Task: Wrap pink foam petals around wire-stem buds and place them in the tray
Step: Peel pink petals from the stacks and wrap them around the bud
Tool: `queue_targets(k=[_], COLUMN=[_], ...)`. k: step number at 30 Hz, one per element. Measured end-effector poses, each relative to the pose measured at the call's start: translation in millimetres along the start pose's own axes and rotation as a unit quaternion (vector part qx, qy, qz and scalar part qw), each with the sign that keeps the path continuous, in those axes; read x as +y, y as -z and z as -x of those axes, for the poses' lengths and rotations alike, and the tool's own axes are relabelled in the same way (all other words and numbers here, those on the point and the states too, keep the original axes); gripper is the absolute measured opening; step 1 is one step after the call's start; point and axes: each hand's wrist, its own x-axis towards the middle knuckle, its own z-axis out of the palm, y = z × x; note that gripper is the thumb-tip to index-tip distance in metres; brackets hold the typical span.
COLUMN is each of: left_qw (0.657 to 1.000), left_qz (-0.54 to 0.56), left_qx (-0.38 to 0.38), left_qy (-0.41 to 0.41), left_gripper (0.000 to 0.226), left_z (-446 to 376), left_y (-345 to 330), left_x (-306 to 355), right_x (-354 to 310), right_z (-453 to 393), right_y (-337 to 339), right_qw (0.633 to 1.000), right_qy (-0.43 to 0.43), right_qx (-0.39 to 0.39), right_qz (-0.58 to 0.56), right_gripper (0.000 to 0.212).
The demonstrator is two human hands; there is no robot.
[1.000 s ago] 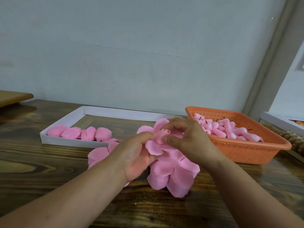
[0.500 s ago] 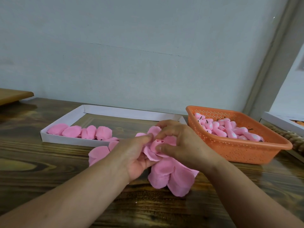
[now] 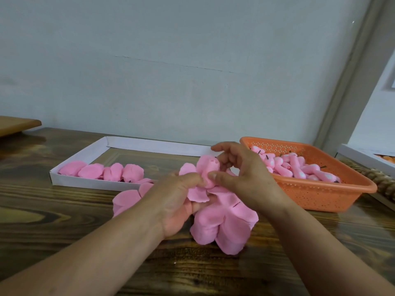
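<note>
Over the table's middle, my left hand [image 3: 178, 201] holds a pink bud with petals wrapped around it [image 3: 208, 170]; its thumb presses the base of the bud. From the right, my right hand [image 3: 241, 178] pinches the same bud between thumb and fingers. Loose petal flaps hang below the bud. A pile of pink foam petals [image 3: 224, 227] lies under my hands. The white tray [image 3: 89, 182] at the left holds several wrapped buds [image 3: 111, 171]. The bud's wire stem is hidden.
An orange mesh basket [image 3: 320, 193] full of unwrapped pink buds with wire stems stands at the right. More petals [image 3: 126, 199] lie left of my left hand. A wooden board [image 3: 17, 122] sits far left, a white box [image 3: 363, 159] far right.
Both hands lifted slightly with the bud. My right fingers spread open above it, and the wrapped bud now shows between the two thumbs.
</note>
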Motion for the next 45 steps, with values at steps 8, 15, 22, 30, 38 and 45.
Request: queue_targets(k=[8, 15, 22, 30, 38, 45], left_qw=[0.995, 0.998, 0.999, 0.998, 0.997, 0.984], left_qz=[-0.075, -0.060, -0.001, 0.018, -0.016, 0.023], left_qx=[0.044, 0.024, 0.013, 0.037, 0.081, 0.176], left_qy=[-0.051, -0.021, 0.044, 0.042, 0.008, 0.007], left_gripper=[0.040, 0.023, 0.049, 0.034, 0.024, 0.014], left_z=[3.3, 1.9, 1.0, -0.1, 1.0, 6.5], left_y=[-4.1, -1.0, 0.5, 0.6, -0.8, -4.8], left_x=[-1.8, 2.3, 3.7, 2.9, 0.0, 5.4], right_x=[6.5, 10.7, 17.3, 11.2, 8.9, 6.0], right_z=[-0.9, -3.1, -3.0, -0.3, 0.7, 3.9], right_y=[1.0, 9.3, 9.0, 6.3, -10.4, -15.3], right_qw=[0.999, 0.992, 0.984, 0.994, 0.996, 0.997], right_qy=[-0.006, -0.024, -0.058, -0.022, -0.056, -0.055], right_qx=[0.007, -0.048, -0.077, -0.056, 0.018, -0.012], right_qz=[-0.044, -0.116, -0.147, -0.091, -0.067, -0.044], right_gripper=[0.022, 0.018, 0.039, 0.017, 0.017, 0.023])
